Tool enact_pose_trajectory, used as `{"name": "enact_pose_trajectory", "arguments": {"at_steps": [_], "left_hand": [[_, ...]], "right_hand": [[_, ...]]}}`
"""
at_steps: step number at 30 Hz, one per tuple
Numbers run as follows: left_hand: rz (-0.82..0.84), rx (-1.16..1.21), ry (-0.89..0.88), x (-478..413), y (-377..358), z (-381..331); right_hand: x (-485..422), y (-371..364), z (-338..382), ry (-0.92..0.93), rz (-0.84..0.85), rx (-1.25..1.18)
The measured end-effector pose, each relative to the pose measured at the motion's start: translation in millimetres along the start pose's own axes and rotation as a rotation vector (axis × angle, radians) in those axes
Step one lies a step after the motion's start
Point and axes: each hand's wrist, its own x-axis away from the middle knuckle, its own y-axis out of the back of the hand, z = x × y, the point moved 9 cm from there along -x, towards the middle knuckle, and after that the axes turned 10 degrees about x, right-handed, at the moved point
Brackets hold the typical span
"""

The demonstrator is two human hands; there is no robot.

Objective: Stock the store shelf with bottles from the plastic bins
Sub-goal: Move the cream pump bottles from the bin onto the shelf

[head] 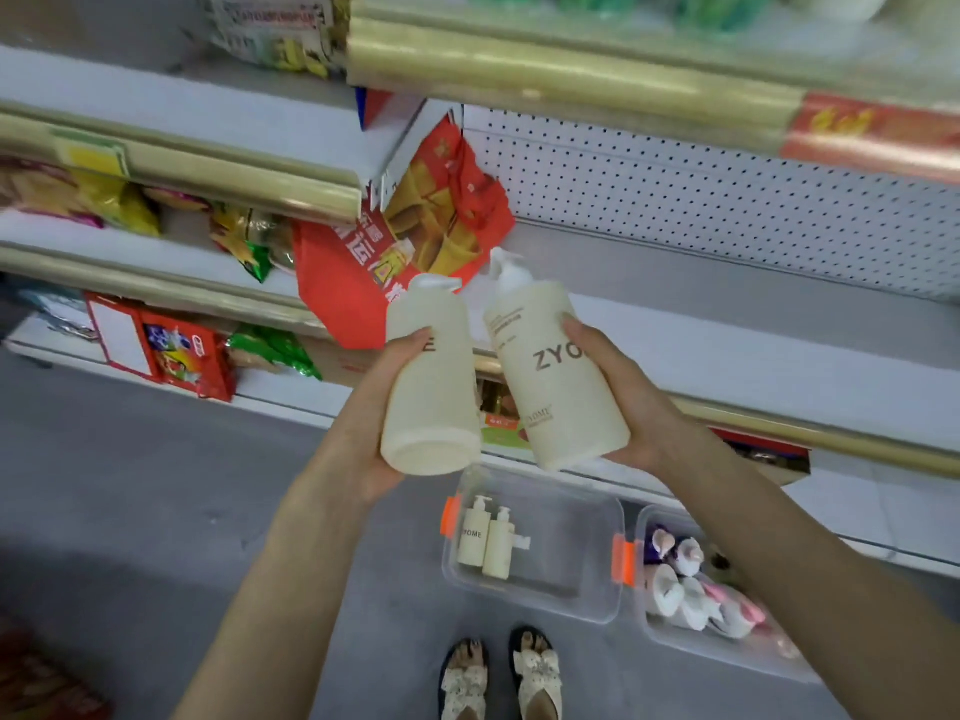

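The left hand point(382, 407) gripped a cream bottle point(431, 387), fingers wrapped round its body from the left with the thumb across the front. The right hand point(623, 402) gripped a second cream bottle point(553, 371) marked with letters reading ZYO, thumb on its right edge and fingers behind it. Both bottles were held tilted, pump tops pointing away toward the shelf point(727, 350), bases toward the camera, the two close side by side but apart.

The shelf was bare white board with a gold front strip and a pegboard back. Left of the shelf, a red bag point(415, 241) leaned at its end, just behind the bottles' pump tops. Farther left of the shelf sat snack packets point(249, 241) on lower boards.

Below the shelf, on the grey floor, stood a clear bin point(540, 600) with orange clips; two more cream pump bottles point(485, 537) lay in its left end. Right of that bin, also under the shelf, a second clear bin point(675, 646) held white and pink bottles point(691, 595), perhaps with purple caps, though blur made that uncertain. Nearer than the bins, two sandalled feet point(501, 678) showed.
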Motion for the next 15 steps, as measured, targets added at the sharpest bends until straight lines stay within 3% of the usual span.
{"name": "enact_pose_trajectory", "arguments": {"at_steps": [7, 15], "left_hand": [[0.091, -0.112, -0.096, 49.1, -51.8, -61.6], [0.282, -0.151, -0.175, 106.5, -122.2, -109.1]], "right_hand": [[51.8, -26.5, 73.4, 0.194, -0.080, 0.036], [119.5, -45.0, 145.6, 0.427, -0.017, -0.034]]}}
